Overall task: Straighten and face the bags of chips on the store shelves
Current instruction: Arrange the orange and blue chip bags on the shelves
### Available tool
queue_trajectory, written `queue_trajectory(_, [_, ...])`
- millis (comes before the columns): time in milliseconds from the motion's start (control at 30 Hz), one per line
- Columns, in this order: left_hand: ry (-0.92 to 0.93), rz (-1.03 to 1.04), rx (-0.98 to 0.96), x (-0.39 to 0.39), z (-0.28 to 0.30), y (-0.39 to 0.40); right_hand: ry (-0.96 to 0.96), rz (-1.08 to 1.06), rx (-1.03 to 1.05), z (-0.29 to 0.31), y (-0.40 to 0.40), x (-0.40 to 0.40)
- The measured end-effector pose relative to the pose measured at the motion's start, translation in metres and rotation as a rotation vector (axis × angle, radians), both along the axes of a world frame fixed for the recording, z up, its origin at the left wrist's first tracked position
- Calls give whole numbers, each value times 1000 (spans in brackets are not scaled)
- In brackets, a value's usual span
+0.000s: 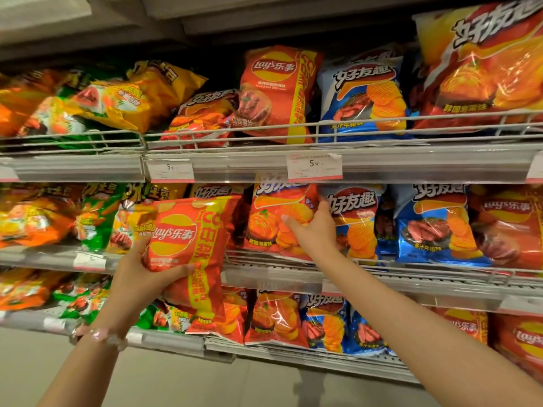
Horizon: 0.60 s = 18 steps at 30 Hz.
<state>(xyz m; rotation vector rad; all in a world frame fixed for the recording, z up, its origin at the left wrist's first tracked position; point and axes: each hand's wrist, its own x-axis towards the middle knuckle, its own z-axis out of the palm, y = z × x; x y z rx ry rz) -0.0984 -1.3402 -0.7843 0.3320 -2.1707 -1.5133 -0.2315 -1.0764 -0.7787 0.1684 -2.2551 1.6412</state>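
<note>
My left hand (138,277), lower left of centre, grips a red Lay's bag (188,254) off the shelf, thumb across the bag's lower front, fingers curled round behind. Bag hangs tilted, logo facing me, in front of the middle shelf (273,274).

My right hand (311,230), centre frame, reaches into the middle row w/ fingers fairly straight, thumb up, touching the side of the orange ridged-chip bag (279,218). Not pinching it as far as I can tell; looks like a push or nudge. Just right of it stands a blue bag (352,221), tight against my hand.

Step in hand, I'd say: straightening the orange bag while holding a stray Lay's that needs a home. More red Lay's sit at far right of the middle row (508,224) and one on the top shelf (276,89), centre.

Next move prob needs: square the orange bag upright, label fwd, then carry the Lay's over to its own kind and slot it in w/o knocking neighbours. The bags look slick and puffy, so a light grip.
</note>
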Motion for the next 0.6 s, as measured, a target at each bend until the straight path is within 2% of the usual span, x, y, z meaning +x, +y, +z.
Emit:
queue_trajectory(133, [14,-8,3,0,-1,11,-31,-31,99,7,-15,-15])
queue_trajectory(433, [19,-58,-12,-1,-3,31,-47,10,181,-10,-27,-27])
queue_trajectory(600, [52,-63,-84,3,-4,51,-75,84,207,-3,-20,-13])
